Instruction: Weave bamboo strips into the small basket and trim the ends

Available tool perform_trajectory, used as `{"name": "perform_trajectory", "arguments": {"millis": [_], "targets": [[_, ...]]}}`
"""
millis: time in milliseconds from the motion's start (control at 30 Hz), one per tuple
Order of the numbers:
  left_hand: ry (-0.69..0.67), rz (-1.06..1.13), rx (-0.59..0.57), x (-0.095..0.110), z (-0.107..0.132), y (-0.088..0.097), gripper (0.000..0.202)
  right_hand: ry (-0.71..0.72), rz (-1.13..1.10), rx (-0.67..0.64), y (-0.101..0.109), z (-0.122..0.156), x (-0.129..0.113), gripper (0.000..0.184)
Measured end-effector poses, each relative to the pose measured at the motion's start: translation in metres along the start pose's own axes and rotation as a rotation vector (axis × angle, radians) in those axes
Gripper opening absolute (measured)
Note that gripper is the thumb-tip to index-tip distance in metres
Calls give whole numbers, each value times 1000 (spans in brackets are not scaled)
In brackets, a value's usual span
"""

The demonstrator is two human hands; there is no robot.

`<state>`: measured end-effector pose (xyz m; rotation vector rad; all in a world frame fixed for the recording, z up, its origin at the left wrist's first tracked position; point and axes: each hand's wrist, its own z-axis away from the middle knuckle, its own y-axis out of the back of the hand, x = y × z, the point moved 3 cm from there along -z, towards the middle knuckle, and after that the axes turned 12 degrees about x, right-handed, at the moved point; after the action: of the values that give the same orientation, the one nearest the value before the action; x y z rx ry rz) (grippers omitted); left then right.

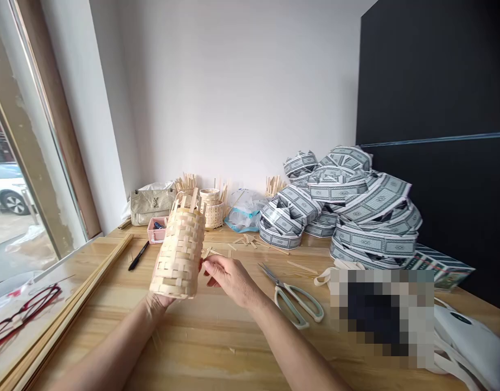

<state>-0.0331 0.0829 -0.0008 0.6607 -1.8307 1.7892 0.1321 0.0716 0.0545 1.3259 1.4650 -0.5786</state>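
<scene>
A woven wood-strip basket (179,252), tall and round with loose strip ends standing up at its top, is held tilted above the wooden table. My left hand (162,298) supports it from behind and below; most of its fingers are hidden by the basket. At the basket's right side is my right hand (227,274), with thumb and index finger pressed together near the weave. Whatever lies in that pinch is too small to make out. Scissors (292,296) with pale green handles lie on the table, to the right of my right hand.
Long wood strips (78,293) run along the left edge near red glasses (27,312). A black pen (138,256), pink box (156,230), beige handbag (150,205) and other baskets (212,209) stand farther back. Printed bands (355,217) pile at right. Strip scraps (250,240) lie around.
</scene>
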Motion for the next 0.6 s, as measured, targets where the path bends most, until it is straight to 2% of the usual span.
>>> {"name": "perform_trajectory", "arguments": {"millis": [67,167,267,400,467,600], "targets": [[-78,10,1,1,-2,-2,47,26,-74,68,-4,-1,10,38],[-55,40,6,2,-3,-7,51,31,-104,152,-6,1,27,43],[-52,44,60,2,-5,-8,52,36,-99,160,-7,6,36,50],[-92,2,123,-2,-6,-7,50,49,-109,174,-10,10,34,54],[-84,-61,97,-6,-5,-8,51,26,-144,200,-10,9,35,50],[-35,-198,-34,-12,-1,-14,52,-35,-177,231,-6,7,41,43]]}}
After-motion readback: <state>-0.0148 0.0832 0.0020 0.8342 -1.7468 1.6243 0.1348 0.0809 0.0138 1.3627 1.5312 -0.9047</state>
